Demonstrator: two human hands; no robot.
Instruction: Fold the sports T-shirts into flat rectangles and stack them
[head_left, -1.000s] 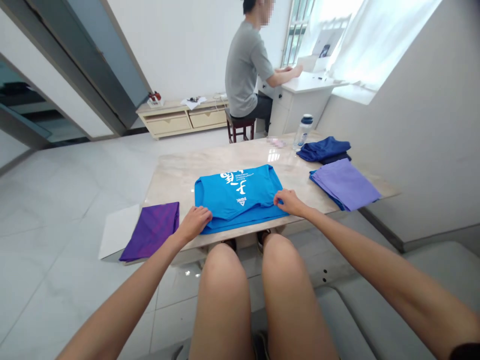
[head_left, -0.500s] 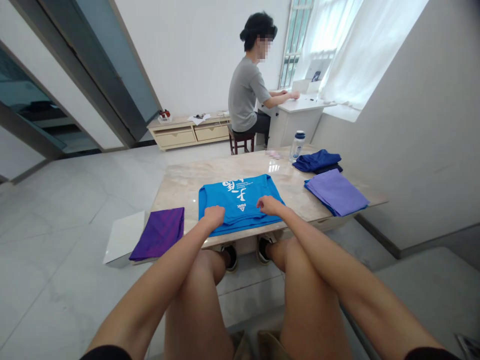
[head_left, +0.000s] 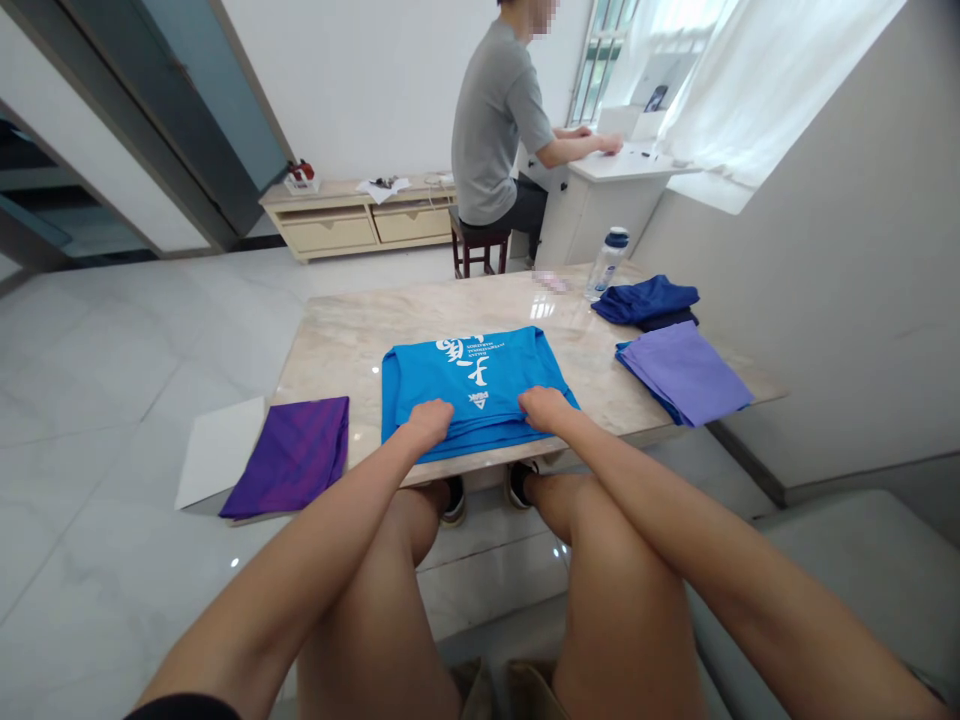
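A bright blue T-shirt point(head_left: 484, 365) with white lettering lies folded on the marble-topped table point(head_left: 345, 325). My left hand point(head_left: 430, 423) is closed on the near left part of its upper layer, thumb side inward. On the near right part, my right hand point(head_left: 545, 410) pinches the same layer. Between the two hands the cloth bunches into a raised fold, with a lower layer of the shirt showing along the table's front edge. The fingertips of both hands are partly hidden.
Folded purple cloth point(head_left: 292, 455) lies at the table's left end by a white box point(head_left: 221, 450). On the right are lavender folded cloth point(head_left: 690, 370), dark blue clothing point(head_left: 649, 298) and a water bottle point(head_left: 607, 263). Beyond, a person point(head_left: 491, 120) sits at a white desk point(head_left: 622, 165).
My right hand has moved down onto the shirt's near right part and closed on it. The near layer is more bunched up between my hands. The view has tilted downward.
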